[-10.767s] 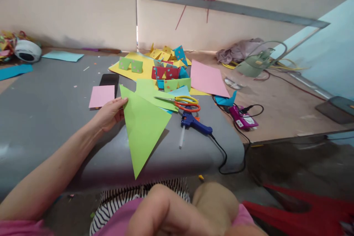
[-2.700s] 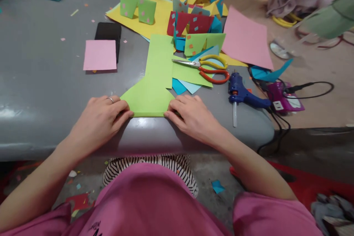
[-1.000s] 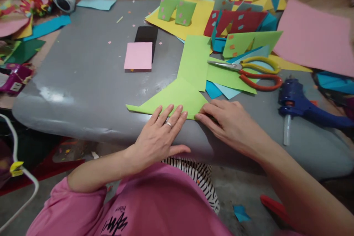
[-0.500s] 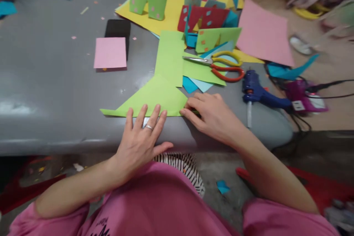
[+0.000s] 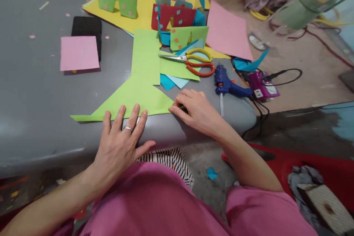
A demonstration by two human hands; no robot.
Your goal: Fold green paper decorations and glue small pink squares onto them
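A light green paper sheet (image 5: 129, 94) lies folded along the near edge of the grey table, with a narrow pointed tip at its left end. My left hand (image 5: 120, 140) rests on the folded edge, fingers spread flat. At the right end of the fold, my right hand (image 5: 193, 110) pinches the green paper between thumb and fingers; part of that end is hidden by the hand. Beyond it lie scissors (image 5: 190, 61) with one yellow and one red handle, on green and blue paper pieces. A blue glue gun (image 5: 229, 84) sits to the right of my right hand.
A pink paper square (image 5: 79, 53) overlaps a black flat object (image 5: 87, 25) on the left. Dotted paper shapes, green, red (image 5: 184, 16) and yellow, stand at the back. A larger pink sheet (image 5: 228, 31) and a purple device (image 5: 264, 86) with cables lie to the right.
The view has swung to the right, so everything on the table appears farther left. Both hands keep their places on the green paper.
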